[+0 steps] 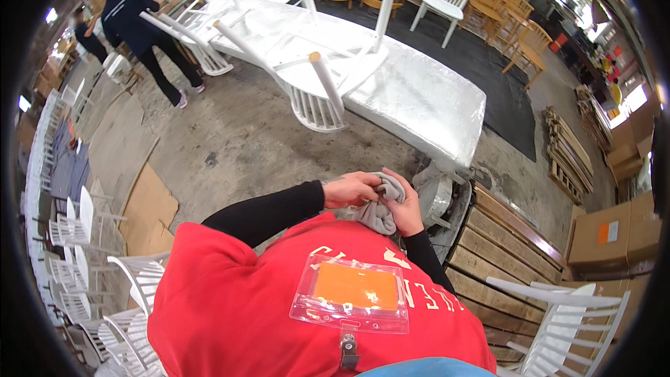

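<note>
A crumpled grey cloth (377, 216) is bunched up in front of my red shirt. My left hand (349, 190) pinches its upper left side, with the fingers bent into the folds. Around the right side of the cloth my right hand (407, 211) is closed, thumb up near the top. Both hands are close together and hold the same cloth. Whether it is a rag or a glove I cannot make out. Beyond my hands, a white chair (317, 108) lies upside down, legs up, on a long table wrapped in shiny silver sheeting (433, 98).
A second upturned white chair (209, 56) lies farther left on the table, with a co-worker (143, 28) beside it. White chairs (73, 230) line the left side. A slatted wooden pallet (488, 265), a white chair (569, 328) and cardboard boxes (614, 237) stand at right.
</note>
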{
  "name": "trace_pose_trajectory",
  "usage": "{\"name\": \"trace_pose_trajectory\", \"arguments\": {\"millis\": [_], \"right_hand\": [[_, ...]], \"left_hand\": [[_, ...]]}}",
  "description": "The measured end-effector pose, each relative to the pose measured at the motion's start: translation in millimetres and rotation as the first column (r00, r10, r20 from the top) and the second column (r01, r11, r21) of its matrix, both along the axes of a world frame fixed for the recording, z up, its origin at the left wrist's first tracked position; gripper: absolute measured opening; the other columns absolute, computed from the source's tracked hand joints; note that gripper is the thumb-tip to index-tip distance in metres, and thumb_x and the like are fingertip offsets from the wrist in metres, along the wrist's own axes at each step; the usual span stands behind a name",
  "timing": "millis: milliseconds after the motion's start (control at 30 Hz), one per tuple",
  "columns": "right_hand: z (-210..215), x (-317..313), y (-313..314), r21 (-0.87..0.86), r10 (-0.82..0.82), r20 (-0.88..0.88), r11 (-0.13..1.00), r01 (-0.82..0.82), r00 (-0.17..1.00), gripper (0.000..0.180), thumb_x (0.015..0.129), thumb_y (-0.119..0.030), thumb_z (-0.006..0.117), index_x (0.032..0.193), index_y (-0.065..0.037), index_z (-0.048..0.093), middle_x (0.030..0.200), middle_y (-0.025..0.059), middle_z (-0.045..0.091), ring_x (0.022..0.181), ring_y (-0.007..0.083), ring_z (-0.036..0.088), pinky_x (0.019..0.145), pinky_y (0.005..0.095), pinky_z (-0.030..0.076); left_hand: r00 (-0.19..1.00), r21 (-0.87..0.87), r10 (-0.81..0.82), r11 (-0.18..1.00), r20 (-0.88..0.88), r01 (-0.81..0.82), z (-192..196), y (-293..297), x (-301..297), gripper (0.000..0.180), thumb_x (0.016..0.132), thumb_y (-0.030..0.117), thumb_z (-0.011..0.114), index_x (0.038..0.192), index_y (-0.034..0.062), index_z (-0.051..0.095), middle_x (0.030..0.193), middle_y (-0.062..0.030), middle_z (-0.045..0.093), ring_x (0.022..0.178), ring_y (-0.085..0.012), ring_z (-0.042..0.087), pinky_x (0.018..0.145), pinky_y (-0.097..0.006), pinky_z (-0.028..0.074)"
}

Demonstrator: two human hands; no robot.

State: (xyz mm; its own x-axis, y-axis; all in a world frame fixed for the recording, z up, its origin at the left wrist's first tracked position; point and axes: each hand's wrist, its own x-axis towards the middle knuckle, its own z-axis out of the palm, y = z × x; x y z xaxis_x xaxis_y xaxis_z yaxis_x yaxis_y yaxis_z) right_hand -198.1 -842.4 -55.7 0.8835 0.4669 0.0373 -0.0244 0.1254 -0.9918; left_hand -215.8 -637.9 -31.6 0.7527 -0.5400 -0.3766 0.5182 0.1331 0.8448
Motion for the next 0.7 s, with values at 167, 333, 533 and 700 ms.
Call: {"name": "trace_pose_trajectory", "arguments": {"millis": [167,333,533,700], "right_hand": [[-62.0,34.8,-15.3,0.179,-0.027,-0.570,0.971,0.156,0.821,0.028,0.091,-0.001,0.066,0.119,-0.002,0.066,0.111,0.0094,0.072,0.102,0.0218,0.069,0.089,0.0368,0.055],[-75.2,128.7,-26.8,-0.085,-0.195,-0.652,0.979,0.185,0.733,0.041,0.094,-0.029,0.073,0.119,0.002,0.064,0.112,0.0122,0.071,0.097,0.0250,0.071,0.085,0.0397,0.057],[-76.6,264.4,71.4,-0.192,-0.348,-0.472,0.937,0.291,0.810,0.055,0.085,-0.037,0.078,0.110,0.010,0.065,0.099,0.0138,0.071,0.085,0.0241,0.070,0.078,0.0387,0.054],[-107.1,345.5,166.4,-0.331,-0.294,-0.252,0.921,0.204,0.922,0.047,0.081,-0.020,0.075,0.119,0.005,0.063,0.100,0.0146,0.069,0.086,0.0219,0.065,0.077,0.0359,0.052]], "left_hand": [[0.975,0.202,0.219,0.958,-0.050,-0.205,15.0,106.0,-4.0,0.038,0.099,0.018,0.061,0.133,0.0016,0.059,0.125,-0.0140,0.068,0.114,-0.0215,0.066,0.096,-0.036,0.055],[0.853,0.563,0.521,0.714,-0.030,-0.416,23.2,278.9,24.3,0.037,0.098,0.022,0.060,0.130,0.0043,0.057,0.115,-0.0126,0.071,0.100,-0.0248,0.072,0.076,-0.037,0.060],[0.679,0.753,0.624,0.211,0.387,-0.623,52.5,464.3,101.3,0.096,0.081,0.051,0.080,0.154,0.0152,0.028,0.143,-0.0157,0.050,0.121,-0.0313,0.056,0.091,-0.055,0.050],[0.399,0.315,0.791,0.274,0.465,-0.909,10.0,504.9,195.4,0.086,0.091,0.037,0.075,0.158,0.0205,0.022,0.155,-0.0088,0.037,0.133,-0.0262,0.047,0.097,-0.055,0.044]]}}
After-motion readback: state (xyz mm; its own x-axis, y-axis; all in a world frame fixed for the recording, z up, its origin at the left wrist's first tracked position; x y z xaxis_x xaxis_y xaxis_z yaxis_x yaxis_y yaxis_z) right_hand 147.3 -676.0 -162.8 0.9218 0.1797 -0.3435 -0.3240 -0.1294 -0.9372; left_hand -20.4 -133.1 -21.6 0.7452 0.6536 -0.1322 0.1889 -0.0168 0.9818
